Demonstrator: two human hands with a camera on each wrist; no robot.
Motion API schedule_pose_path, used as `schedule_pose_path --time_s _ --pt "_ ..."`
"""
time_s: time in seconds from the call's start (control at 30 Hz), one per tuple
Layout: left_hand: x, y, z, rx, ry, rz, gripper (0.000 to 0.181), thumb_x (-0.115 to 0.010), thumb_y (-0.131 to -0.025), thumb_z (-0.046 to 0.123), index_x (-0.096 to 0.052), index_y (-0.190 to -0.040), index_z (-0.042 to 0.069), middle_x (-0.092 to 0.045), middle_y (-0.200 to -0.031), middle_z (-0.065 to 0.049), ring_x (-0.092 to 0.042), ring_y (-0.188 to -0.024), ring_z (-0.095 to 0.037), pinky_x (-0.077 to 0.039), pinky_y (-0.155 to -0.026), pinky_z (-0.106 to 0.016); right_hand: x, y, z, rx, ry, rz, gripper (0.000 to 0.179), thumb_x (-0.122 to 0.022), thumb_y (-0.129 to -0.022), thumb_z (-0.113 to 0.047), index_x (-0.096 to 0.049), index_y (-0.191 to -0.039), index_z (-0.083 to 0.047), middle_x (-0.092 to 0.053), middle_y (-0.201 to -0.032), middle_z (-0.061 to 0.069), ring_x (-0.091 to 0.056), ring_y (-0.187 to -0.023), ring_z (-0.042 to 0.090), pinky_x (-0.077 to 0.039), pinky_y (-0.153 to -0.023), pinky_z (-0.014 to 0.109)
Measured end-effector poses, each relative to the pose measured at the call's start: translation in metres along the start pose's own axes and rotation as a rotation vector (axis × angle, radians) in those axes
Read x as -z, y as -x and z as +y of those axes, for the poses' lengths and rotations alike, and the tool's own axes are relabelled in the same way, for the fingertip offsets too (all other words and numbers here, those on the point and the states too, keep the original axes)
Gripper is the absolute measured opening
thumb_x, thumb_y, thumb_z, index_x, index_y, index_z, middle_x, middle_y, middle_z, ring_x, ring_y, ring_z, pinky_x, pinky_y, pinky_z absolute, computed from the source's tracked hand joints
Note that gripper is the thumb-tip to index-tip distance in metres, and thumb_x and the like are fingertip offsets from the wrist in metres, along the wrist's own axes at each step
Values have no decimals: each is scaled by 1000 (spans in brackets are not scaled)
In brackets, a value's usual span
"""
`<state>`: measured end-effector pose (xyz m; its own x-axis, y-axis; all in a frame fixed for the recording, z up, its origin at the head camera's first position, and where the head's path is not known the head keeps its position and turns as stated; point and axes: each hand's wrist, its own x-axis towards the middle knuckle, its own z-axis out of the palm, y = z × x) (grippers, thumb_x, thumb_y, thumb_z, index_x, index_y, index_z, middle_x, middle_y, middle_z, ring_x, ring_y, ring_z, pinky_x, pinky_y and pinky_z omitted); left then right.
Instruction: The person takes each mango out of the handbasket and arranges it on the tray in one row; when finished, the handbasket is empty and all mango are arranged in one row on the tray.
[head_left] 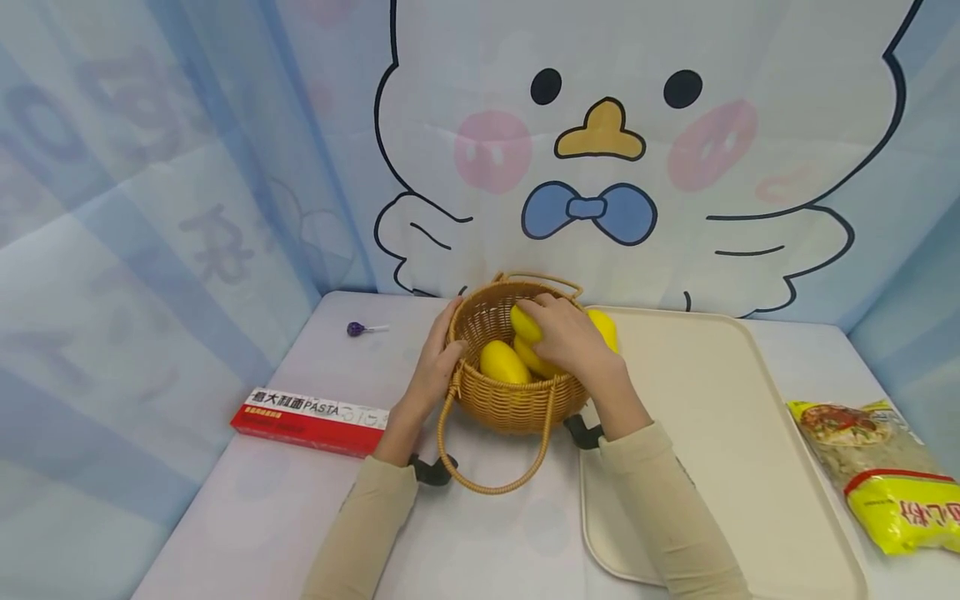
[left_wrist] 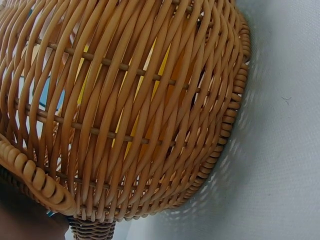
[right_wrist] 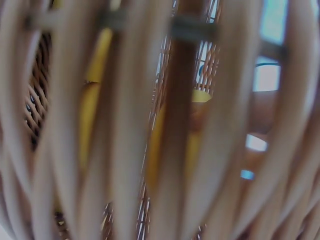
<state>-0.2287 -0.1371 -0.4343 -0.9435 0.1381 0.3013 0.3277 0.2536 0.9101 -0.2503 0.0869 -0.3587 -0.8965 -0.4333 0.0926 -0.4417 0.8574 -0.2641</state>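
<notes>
A round wicker basket [head_left: 510, 408] stands upright on the table, its near handle folded down towards me. My left hand [head_left: 435, 362] grips the basket's left rim, thumb over the edge. Inside its mouth, my right hand [head_left: 566, 337] pinches a smooth, oval yellow fruit [head_left: 525, 323]. Another yellow fruit [head_left: 504, 362] lies at the basket's left front, and one more [head_left: 536, 360] is partly under the right hand. Beyond the right rim shows further yellow fruit [head_left: 603, 327]. Both wrist views are filled by the basket's woven wall [left_wrist: 135, 110], with yellow glimpsed through the gaps.
A beige tray [head_left: 697, 433] lies right of the basket, with a yellow-and-clear food bag [head_left: 885, 475] beyond it. On the left are a red-and-white pasta box [head_left: 315, 421] and a purple lollipop [head_left: 356, 329]. A printed curtain [head_left: 600, 267] closes off the back.
</notes>
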Motion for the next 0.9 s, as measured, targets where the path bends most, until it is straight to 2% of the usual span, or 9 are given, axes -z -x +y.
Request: schedule_pose_path --time_s 0.17,0.4,0.47,0.73,0.83,0.9 --pt "1 0 2 6 2 -7 69 -42 -94 14 -21 -158 32 -22 -165 4 -26 -151 -20 -27 -122 -48 -1 0 1 21 -47 31 68 -72 -84 -12 -48 -148 -17 -50 -147 13 -49 -131 37 -40 -111 53" --pt "3 0 8 24 20 -39 69 -41 -96 9 -18 -160 19 -18 -167 -6 -22 -153 -27 -22 -123 -49 -5 1 6 60 -111 117 68 -70 -82 -14 -49 -147 -20 -49 -148 9 -46 -136 32 -41 -111 52" --pt "3 0 8 22 18 -35 69 -41 -95 10 -19 -160 20 -19 -167 -5 -22 -152 -26 -22 -124 -49 -4 2 7 68 -138 136 69 -70 -82 -14 -49 -147 -21 -49 -149 8 -45 -136 32 -41 -111 53" --pt "0 0 0 7 1 -3 69 -42 -94 16 -22 -157 36 -23 -164 7 -27 -150 -18 -27 -122 -47 -4 6 10 92 -256 225 72 -67 -81 -13 -47 -149 -26 -45 -153 5 -43 -140 30 -42 -111 52" --pt "-1 0 -1 8 2 4 69 -43 -94 18 -23 -157 37 -24 -164 8 -27 -150 -18 -27 -122 -47 -5 7 13 117 -298 275 71 -67 -81 -12 -48 -148 -24 -47 -152 4 -44 -138 28 -43 -111 49" --pt "-1 0 -1 4 -3 3 69 -42 -93 18 -22 -158 32 -23 -164 7 -27 -150 -19 -27 -121 -49 -6 8 15 132 -329 300 69 -67 -81 -11 -49 -147 -23 -46 -152 3 -43 -138 27 -43 -111 48"
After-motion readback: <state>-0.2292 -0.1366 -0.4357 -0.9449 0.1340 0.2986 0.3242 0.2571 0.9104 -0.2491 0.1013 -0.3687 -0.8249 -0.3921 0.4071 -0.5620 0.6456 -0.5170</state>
